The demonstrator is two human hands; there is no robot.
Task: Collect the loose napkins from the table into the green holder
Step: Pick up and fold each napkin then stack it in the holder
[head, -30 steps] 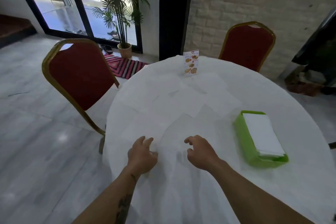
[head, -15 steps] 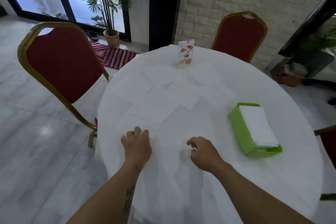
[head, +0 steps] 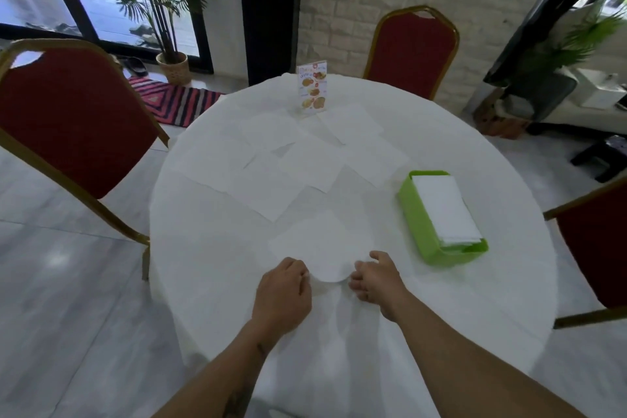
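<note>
Since half a second ago both hands have drawn together on the near white paper napkin (head: 317,248), whose near edge now curls up between them. The left hand (head: 283,292) has its fingers curled and pinching the napkin's left corner; the right hand (head: 376,280) has its fingers bent on the right corner, the thumb raised. More flat white napkins (head: 305,163) lie overlapping across the middle of the round white-clothed table (head: 509,282), reaching up to an upright printed menu card (head: 312,85). The green plastic holder (head: 419,227), with a white stack inside, sits right of the hands, nothing between. Red gold-framed chairs (head: 68,119) surround the table.
</note>
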